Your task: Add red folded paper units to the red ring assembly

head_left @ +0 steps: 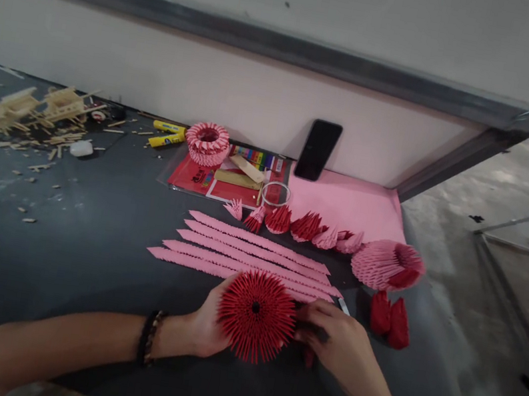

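Observation:
A round red disc of folded paper pieces [255, 318], spiky with a small dark hole in its middle, is gripped from the left by my left hand [214, 318]. My right hand [335, 335] is curled at the disc's right rim, fingers drawn together; what lies between the fingertips is hidden. Below those fingers a small red piece [309, 356] partly shows. Just beyond the disc lie several long pink folded-paper strips [256, 249], side by side. Two red folded bundles [390, 320] rest on the table to the right of my right hand.
Behind the strips stand small pink and red paper clusters [305, 226], a pink paper bowl [385, 264] and a pink-and-red ring [207, 143]. A phone [318, 150] leans on the wall. Yellow glue sticks [167, 134] and scattered wooden bits [58, 113] lie left.

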`<action>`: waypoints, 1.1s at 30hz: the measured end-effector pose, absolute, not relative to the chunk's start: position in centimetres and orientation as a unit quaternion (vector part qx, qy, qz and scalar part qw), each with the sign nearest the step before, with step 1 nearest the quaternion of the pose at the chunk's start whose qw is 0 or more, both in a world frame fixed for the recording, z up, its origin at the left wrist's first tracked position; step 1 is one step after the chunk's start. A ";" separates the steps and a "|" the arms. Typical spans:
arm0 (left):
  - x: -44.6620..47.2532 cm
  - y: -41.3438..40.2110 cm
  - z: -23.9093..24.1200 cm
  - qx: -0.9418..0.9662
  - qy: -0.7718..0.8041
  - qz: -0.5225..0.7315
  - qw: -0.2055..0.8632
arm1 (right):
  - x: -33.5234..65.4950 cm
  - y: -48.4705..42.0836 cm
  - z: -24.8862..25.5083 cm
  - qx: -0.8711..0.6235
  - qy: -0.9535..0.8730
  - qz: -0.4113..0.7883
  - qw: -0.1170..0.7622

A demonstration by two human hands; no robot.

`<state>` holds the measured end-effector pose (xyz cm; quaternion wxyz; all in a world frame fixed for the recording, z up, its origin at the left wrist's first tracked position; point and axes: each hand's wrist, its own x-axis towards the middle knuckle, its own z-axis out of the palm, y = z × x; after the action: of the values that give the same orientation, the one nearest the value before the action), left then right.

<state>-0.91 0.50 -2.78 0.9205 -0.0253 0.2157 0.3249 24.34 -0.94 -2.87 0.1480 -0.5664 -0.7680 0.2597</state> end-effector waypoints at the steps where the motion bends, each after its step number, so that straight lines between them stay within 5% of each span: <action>1: -0.9 0.5 -2.9 -0.024 0.212 0.326 0.921 | 24.6 -0.9 -3.0 -0.556 -0.777 0.267 0.130; 9: -0.7 0.4 -2.3 -0.038 0.209 0.326 0.921 | 24.2 -1.1 -4.2 -0.529 -0.788 0.251 0.191; 17: -1.0 0.1 -1.5 -0.010 0.219 0.311 0.925 | 24.1 -1.4 -4.8 -0.561 -0.789 0.200 0.151; 25: -0.9 0.4 -0.8 -0.008 0.239 0.284 0.929 | 23.2 -1.4 -4.2 -0.608 -0.656 0.264 0.361; 33: -1.1 0.1 -2.0 0.043 0.216 0.268 0.938 | 21.2 -2.0 -4.5 -0.568 -0.566 0.386 0.456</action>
<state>-1.11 0.13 -2.04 0.9382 0.0425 0.2156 0.2675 21.20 -2.02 -4.53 0.4563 -0.5682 -0.5656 0.3860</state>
